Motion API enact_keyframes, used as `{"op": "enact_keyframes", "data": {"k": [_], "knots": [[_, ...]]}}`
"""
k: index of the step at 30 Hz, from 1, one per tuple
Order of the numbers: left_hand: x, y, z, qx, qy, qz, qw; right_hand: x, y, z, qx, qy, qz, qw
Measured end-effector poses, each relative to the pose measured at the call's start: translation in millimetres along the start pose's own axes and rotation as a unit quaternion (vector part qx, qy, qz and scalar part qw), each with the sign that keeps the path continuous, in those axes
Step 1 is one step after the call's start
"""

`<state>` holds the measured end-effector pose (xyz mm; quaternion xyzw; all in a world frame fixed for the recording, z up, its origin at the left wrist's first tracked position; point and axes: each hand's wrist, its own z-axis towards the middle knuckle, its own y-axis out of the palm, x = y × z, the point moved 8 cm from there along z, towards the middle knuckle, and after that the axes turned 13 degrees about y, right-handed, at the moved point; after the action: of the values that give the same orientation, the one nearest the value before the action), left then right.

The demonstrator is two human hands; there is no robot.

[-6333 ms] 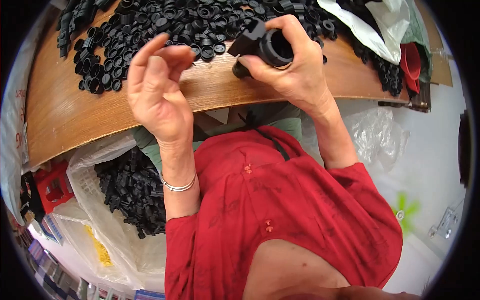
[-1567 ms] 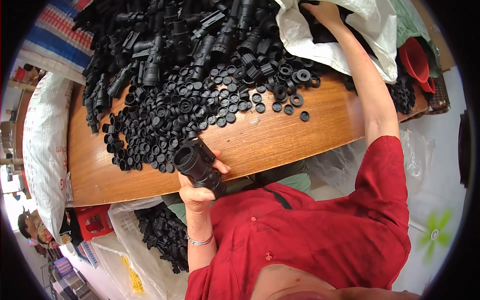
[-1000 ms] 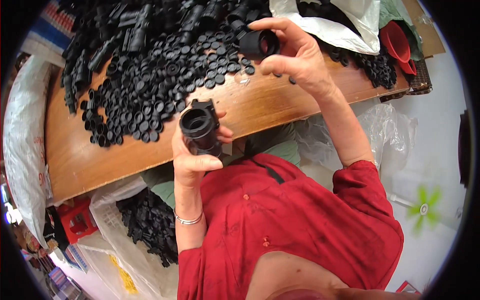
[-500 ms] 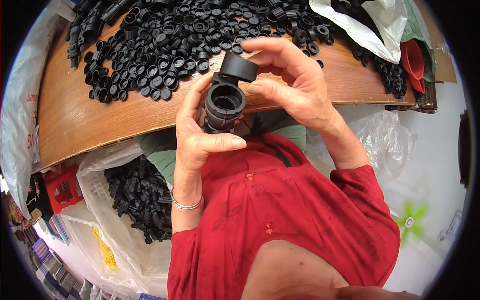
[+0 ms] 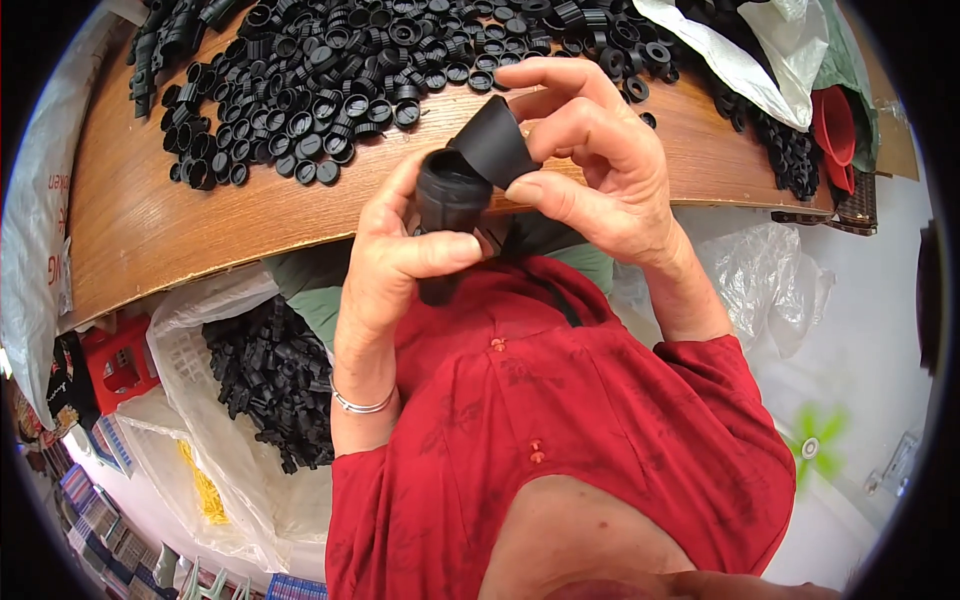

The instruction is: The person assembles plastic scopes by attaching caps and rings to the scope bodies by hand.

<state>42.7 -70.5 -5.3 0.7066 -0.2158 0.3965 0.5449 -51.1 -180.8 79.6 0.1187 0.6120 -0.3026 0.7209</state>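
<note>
Left hand (image 5: 385, 265) is wrapped around a black tube (image 5: 447, 215), thumb across the near side and fingers behind, so the tube stands roughly upright with its open mouth up and toward the right hand. Grip closed firmly on the tube; lower end pokes out below the thumb.

Right hand (image 5: 590, 165) pinches a black cap (image 5: 492, 145) between thumb below and index finger above. Cap is tilted, its lower edge touching the tube's rim; whether it is hinged to the tube or a loose piece, cannot tell. My reading: the tube is held steady so the cap can be worked against its mouth with the other hand.

Both parts are held in the air at chest height, just near of the table edge, over the red shirt (image 5: 560, 440).

Outward:
- Wooden table (image 5: 150, 235) curves across the far side. A dense heap of small black rings (image 5: 330, 80) covers its far left and middle, within arm's reach.
- Far right on the table: white plastic sheet (image 5: 740, 55) with more black pieces (image 5: 790, 155) beside it, and a red funnel (image 5: 835, 130).
- Near left, below the table: a clear bag (image 5: 215, 450) open at the top, holding black parts (image 5: 275, 375).
- Right, beside the person: crumpled clear plastic (image 5: 770, 285).
- Silver bangle (image 5: 360, 404) on the left wrist.
</note>
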Motion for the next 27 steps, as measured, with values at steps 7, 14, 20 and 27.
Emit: {"op": "enact_keyframes", "data": {"k": [7,14,20,27], "knots": [[-5.7,3.7,-2.0,-0.084,-0.066,0.052,0.993,0.4,7.1,-5.7,-0.128,-0.018,-0.017,0.991],[-15.8,4.9,-3.7,-0.081,-0.144,0.066,0.984,0.0,1.3,-7.3,-0.114,0.002,-0.075,0.991],[-21.6,8.9,-6.3,-0.096,-0.159,0.007,0.983,2.3,1.0,-17.1,-0.145,-0.011,-0.056,0.988],[-28.6,9.1,-11.3,-0.161,-0.213,0.045,0.963,9.7,5.3,-32.2,-0.141,-0.012,-0.023,0.99]]}}
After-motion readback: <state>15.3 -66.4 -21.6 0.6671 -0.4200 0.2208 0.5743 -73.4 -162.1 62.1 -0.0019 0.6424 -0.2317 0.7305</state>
